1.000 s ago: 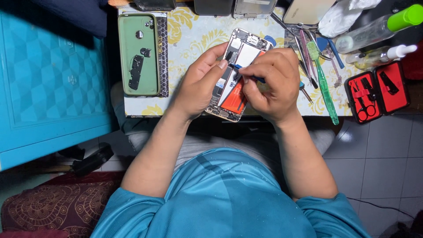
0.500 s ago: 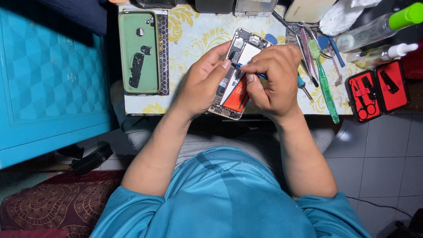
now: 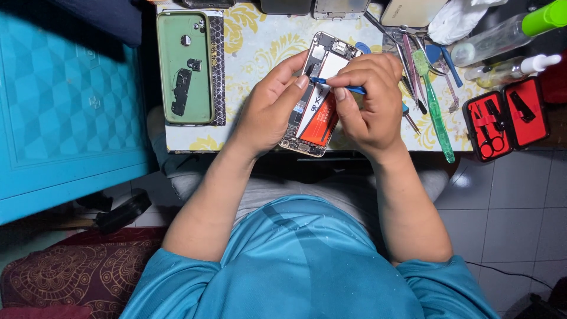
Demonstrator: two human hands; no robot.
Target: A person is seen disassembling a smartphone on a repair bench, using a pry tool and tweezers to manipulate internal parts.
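Note:
An opened smartphone (image 3: 322,88) with a red and white battery showing lies tilted at the table's front edge. My left hand (image 3: 269,109) grips its left side, thumb resting near the battery's top. My right hand (image 3: 369,97) pinches a thin blue pry tool (image 3: 339,86) that lies across the upper part of the phone, its tip near my left thumb. The phone's lower half is partly hidden by both hands.
A green phone case (image 3: 184,66) with small dark parts on it lies at the left. Tweezers, a green toothbrush (image 3: 434,109), a red tool kit (image 3: 505,118) and bottles (image 3: 502,35) crowd the right of the patterned table (image 3: 248,41). A blue cabinet (image 3: 65,112) stands left.
The phone and both hands have shifted slightly up the table. The blue tool has moved from mid-phone toward its upper part.

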